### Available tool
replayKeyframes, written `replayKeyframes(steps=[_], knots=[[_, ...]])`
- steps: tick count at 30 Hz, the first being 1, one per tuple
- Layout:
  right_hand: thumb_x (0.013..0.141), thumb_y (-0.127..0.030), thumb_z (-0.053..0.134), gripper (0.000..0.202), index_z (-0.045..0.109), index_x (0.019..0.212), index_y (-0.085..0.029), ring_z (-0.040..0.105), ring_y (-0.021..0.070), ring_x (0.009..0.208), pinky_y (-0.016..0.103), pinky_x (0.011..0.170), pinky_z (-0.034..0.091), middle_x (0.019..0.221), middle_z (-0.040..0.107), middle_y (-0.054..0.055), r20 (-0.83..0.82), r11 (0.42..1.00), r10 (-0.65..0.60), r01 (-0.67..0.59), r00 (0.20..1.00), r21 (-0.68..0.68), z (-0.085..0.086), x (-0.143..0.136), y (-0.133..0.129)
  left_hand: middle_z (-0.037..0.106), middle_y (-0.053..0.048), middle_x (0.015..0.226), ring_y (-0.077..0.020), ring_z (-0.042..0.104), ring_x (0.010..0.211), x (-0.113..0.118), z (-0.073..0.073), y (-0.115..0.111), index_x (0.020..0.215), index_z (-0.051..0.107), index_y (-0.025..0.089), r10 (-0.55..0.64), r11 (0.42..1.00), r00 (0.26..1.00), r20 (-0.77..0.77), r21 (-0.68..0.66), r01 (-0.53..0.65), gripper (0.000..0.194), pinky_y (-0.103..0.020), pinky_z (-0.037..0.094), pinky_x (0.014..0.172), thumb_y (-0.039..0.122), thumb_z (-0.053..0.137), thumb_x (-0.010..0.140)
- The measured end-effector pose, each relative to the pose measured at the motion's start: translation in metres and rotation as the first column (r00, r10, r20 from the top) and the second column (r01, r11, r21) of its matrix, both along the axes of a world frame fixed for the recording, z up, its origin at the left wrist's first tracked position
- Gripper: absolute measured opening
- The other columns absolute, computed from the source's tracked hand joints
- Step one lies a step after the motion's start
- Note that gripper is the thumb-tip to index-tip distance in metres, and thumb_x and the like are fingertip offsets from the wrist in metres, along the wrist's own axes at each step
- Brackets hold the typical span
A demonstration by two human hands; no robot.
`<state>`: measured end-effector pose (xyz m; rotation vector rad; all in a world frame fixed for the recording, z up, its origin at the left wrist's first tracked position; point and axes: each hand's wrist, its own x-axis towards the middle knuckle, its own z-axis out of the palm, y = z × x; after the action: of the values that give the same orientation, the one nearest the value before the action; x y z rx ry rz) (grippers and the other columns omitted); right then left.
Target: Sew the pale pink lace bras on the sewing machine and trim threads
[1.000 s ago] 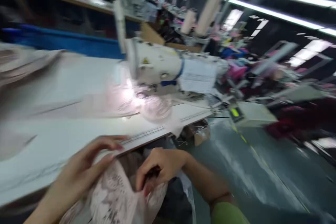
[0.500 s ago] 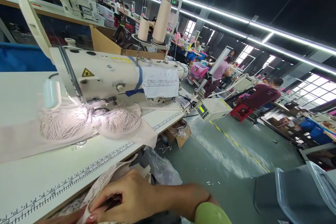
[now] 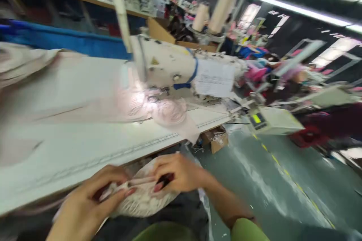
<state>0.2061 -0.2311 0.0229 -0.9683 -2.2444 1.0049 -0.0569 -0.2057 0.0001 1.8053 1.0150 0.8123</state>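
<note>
Hands, two: the left hand (image 3: 85, 199) with thumb and fingers closed on the near-left end of the lace piece, the right hand (image 3: 181, 173) pinching its opposite end. Lace piece (image 3: 141, 205), one, pale pink-beige, stretched between the hands, just off the near edge of the white table (image 3: 85, 139). Sewing machine (image 3: 166, 62), one, white, on the table beyond both hands. Lace cups (image 3: 171, 112), two, pale pink, side by side at the machine's lit needle area, beyond the hands. Fabric pile (image 3: 22, 60), one, beyond and left of the left hand. Thread cones (image 3: 201, 17), two, beige, one taller, farther beyond the right hand. Cardboard boxes (image 3: 219, 141), two: one below the table edge, right of and beyond the right hand; one behind the machine. Control box (image 3: 278, 120), one, with a yellow-green display, far right of the right hand. Labels: one yellow warning triangle (image 3: 154, 60) on the machine; one paper sheet (image 3: 215, 79) on its arm, its lines of writing too blurred to read; ruler markings along the table edge nearest the hands, numerals likewise illegible.
</note>
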Motion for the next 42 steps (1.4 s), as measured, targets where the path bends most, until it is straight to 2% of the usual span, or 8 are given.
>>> replayKeyframes(steps=[5, 10, 13, 21, 25, 31, 38, 42], knots=[[0.094, -0.039, 0.068, 0.032, 0.067, 0.07, -0.018, 0.063, 0.0135, 0.073, 0.024, 0.062, 0.049, 0.09, 0.068, 0.007, -0.116, 0.992, -0.093, 0.081, 0.989, -0.101, 0.001, 0.019, 0.002, 0.067, -0.003, 0.076, -0.0176, 0.063, 0.073, 0.002, 0.03, 0.0, 0.071, 0.07, 0.019, 0.17, 0.98, 0.974, 0.152, -0.13, -0.15, 0.014, -0.025, 0.048, 0.066, 0.028, 0.08, 0.072], [0.091, -0.019, 0.067, 0.016, 0.073, 0.077, -0.021, 0.064, 0.0166, 0.079, 0.03, 0.067, 0.053, 0.113, 0.072, 0.011, -0.037, 0.993, -0.08, 0.083, 0.996, 0.088, -0.009, 0.011, -0.002, 0.067, -0.004, 0.079, -0.0165, 0.062, 0.077, -0.01, 0.025, -0.004, 0.074, 0.073, 0.017, 0.189, 0.975, 0.946, 0.262, -0.16, -0.151, 0.011, -0.027, 0.049, 0.07, 0.021, 0.082, 0.073], [0.091, -0.015, 0.065, 0.015, 0.073, 0.08, -0.021, 0.064, 0.0188, 0.081, 0.035, 0.073, 0.053, 0.101, 0.074, 0.009, -0.039, 0.956, -0.173, 0.177, 0.984, 0.236, -0.014, 0.005, -0.003, 0.069, -0.005, 0.086, -0.0179, 0.064, 0.083, -0.014, 0.024, -0.007, 0.076, 0.074, 0.017, 0.165, 0.983, 0.945, 0.283, -0.127, -0.134, 0.01, -0.029, 0.05, 0.076, 0.02, 0.083, 0.075], [0.096, -0.043, 0.065, 0.029, 0.071, 0.076, -0.023, 0.06, 0.0161, 0.068, 0.032, 0.065, 0.051, 0.077, 0.071, 0.004, -0.184, 0.994, -0.107, 0.11, 0.977, 0.007, -0.016, 0.024, 0.003, 0.069, -0.002, 0.076, -0.0148, 0.062, 0.071, -0.021, 0.007, -0.011, 0.077, 0.072, 0.017, 0.335, 0.93, 0.896, 0.293, -0.256, -0.264, 0.013, -0.024, 0.047, 0.063, 0.021, 0.084, 0.072], [0.094, -0.035, 0.069, 0.019, 0.071, 0.079, -0.025, 0.069, 0.0183, 0.072, 0.041, 0.088, 0.053, 0.079, 0.074, 0.002, -0.167, 0.958, -0.25, 0.269, 0.954, 0.102, -0.02, 0.022, -0.001, 0.07, -0.004, 0.082, -0.0181, 0.066, 0.081, -0.021, 0.0, -0.013, 0.078, 0.075, 0.019, 0.366, 0.931, 0.877, 0.311, -0.118, -0.346, 0.008, -0.027, 0.05, 0.072, 0.019, 0.082, 0.075], [0.09, -0.017, 0.069, 0.019, 0.061, 0.074, -0.024, 0.063, 0.015, 0.063, 0.025, 0.048, 0.044, 0.079, 0.07, 0.003, -0.213, 0.866, -0.429, 0.467, 0.878, 0.179, -0.022, 0.005, -0.006, 0.07, -0.002, 0.078, -0.0162, 0.064, 0.076, -0.02, -0.009, -0.013, 0.077, 0.074, 0.02, 0.428, 0.903, 0.869, 0.247, -0.077, -0.423, 0.006, -0.027, 0.049, 0.071, 0.022, 0.08, 0.078], [0.09, -0.024, 0.072, 0.007, 0.065, 0.087, -0.025, 0.052, 0.0122, 0.054, 0.025, 0.05, 0.043, 0.073, 0.067, -0.001, -0.161, 0.79, -0.568, 0.59, 0.807, 0.17, -0.027, 0.001, -0.008, 0.071, -0.002, 0.08, -0.0183, 0.065, 0.079, -0.019, -0.015, -0.013, 0.075, 0.075, 0.021, 0.484, 0.875, 0.831, 0.272, -0.152, -0.46, 0.009, -0.029, 0.051, 0.072, 0.026, 0.082, 0.075], [0.09, -0.021, 0.07, 0.005, 0.071, 0.088, -0.025, 0.054, 0.013, 0.058, 0.026, 0.054, 0.044, 0.076, 0.069, -0.001, -0.119, 0.818, -0.544, 0.557, 0.83, 0.142, -0.023, 0.002, -0.003, 0.071, -0.002, 0.082, -0.0187, 0.065, 0.082, -0.018, -0.018, -0.011, 0.074, 0.076, 0.021, 0.461, 0.887, 0.826, 0.323, -0.191, -0.42, 0.008, -0.03, 0.052, 0.077, 0.023, 0.084, 0.074]])
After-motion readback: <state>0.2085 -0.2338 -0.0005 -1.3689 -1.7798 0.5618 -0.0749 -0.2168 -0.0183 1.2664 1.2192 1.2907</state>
